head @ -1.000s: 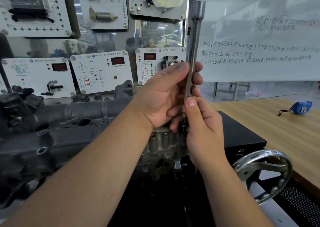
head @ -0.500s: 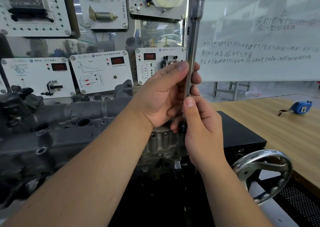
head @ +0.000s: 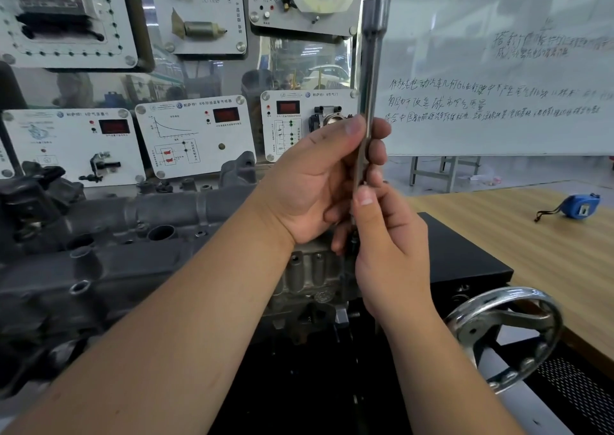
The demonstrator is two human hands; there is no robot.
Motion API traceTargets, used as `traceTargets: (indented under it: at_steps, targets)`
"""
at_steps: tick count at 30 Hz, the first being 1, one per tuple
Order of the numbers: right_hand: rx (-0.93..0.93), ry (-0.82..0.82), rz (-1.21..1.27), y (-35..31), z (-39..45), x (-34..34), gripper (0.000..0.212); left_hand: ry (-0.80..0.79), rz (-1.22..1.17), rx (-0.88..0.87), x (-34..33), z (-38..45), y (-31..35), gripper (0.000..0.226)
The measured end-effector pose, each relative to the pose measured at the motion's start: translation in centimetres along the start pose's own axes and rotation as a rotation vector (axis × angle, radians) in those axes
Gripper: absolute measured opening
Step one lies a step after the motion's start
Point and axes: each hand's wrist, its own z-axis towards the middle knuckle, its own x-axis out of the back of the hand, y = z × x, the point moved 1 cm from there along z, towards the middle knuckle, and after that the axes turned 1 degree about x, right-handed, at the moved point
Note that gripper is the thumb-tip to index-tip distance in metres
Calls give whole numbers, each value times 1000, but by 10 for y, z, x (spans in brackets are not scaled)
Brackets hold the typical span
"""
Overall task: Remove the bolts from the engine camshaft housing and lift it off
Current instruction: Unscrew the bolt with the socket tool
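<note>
At the centre of the frame a long steel extension bar (head: 369, 102) is being pinched between the thumb and curled fingers of the left hand (head: 319, 182), while just below it the thumb and fingers of the right hand (head: 388, 235) are being wrapped round the bar's lower end. The bar is being held nearly upright, its socket end rising to the upper centre of the frame against the whiteboard (head: 498, 69). Its lower tip is being hidden by the fingers, so whether a bolt is being engaged cannot be told — a small dark piece shows between the two hands, too hidden to name.

Behind and below the hands, the camshaft housing (head: 116, 235) is being left in place on the engine, stretching from centre to the left edge of the frame. Several of its bolt bosses appear open, though whether they held bolts cannot be judged. By this reading the bolt work is being carried on at the housing's right end — the lift-off is not yet begun.

At lower right a chrome handwheel (head: 505, 335) is being left untouched; a blue tape measure (head: 579, 206) is lying on the wooden table (head: 531, 252) at right.
</note>
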Motion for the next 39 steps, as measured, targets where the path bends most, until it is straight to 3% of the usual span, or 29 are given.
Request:
traceTargets:
  at_steps: [2,4,6,9,11,16,19,20,22,25,28,32,39]
  targets:
    - [-11,20,8,0,0,0,18,9,9,-50,0,-1,0,5]
    - [-4,36,20,1,-1,0,11,10,8,-80,1,-1,0,38]
    - [12,35,8,1,-1,0,7,0,35,-91,1,-1,0,50]
    - [12,14,-4,1,0,1,22,-7,34,-34,0,0,0,27]
    - [-5,4,8,1,1,1,27,-7,20,-5,-2,-1,1,26]
    - [0,19,17,1,0,0,22,48,22,-39,-4,-1,1,22]
    - [-5,33,19,3,0,0,21,74,2,-76,-2,-1,0,6]
    - [-1,35,10,3,0,0,18,66,0,-85,-3,-1,1,5]
    - [4,29,6,2,0,1,16,72,28,-79,-3,-1,1,24]
    - [5,-3,14,1,1,0,25,31,12,-35,-6,-2,2,18]
    - [-2,-19,28,1,1,-1,29,-2,-13,-6,-6,-3,2,31]
    - [-20,1,60,2,0,-1,26,-32,-22,1,-6,-4,3,25]
    - [-9,36,29,4,1,1,17,85,25,-98,-4,-2,1,4]
